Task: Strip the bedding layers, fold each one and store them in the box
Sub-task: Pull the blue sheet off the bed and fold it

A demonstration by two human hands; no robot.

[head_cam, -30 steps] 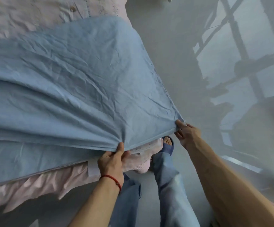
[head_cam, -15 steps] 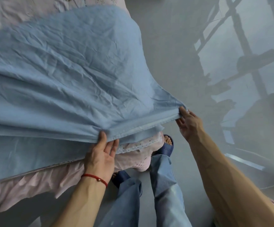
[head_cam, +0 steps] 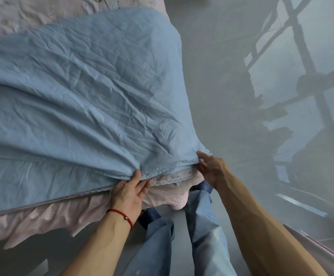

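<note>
I see my left hand [head_cam: 129, 193] at the near edge of the blue sheet [head_cam: 78, 92], thumb up on top of the fabric and the other fingers [head_cam: 145, 186] lying fairly straight beneath the hem, so the cloth is pinched between thumb and fingers. My right hand [head_cam: 212, 169] is at the sheet's near corner; its thumb presses on top of the fold and the fingers are curled in under the edge, pinching the corner. The two hands are near each other along the same hem, the right one at the corner beside the floor [head_cam: 218, 80].

The blue sheet is doubled over on itself: I count one sheet, with an upper layer drawn toward me over a lower layer that lies flat along the bed's near side. It covers most of the bed. Under it I see one pink bedding layer [head_cam: 42, 14] showing at the far end, with a lace-trimmed pink edge [head_cam: 172, 177] hanging out just below my hands and a pink skirt [head_cam: 42, 218] along the bed's side.

One red string bracelet [head_cam: 122, 215] sits on my left wrist. Two legs in blue jeans [head_cam: 206, 226] stand beside the bed. I cannot see the box.
</note>
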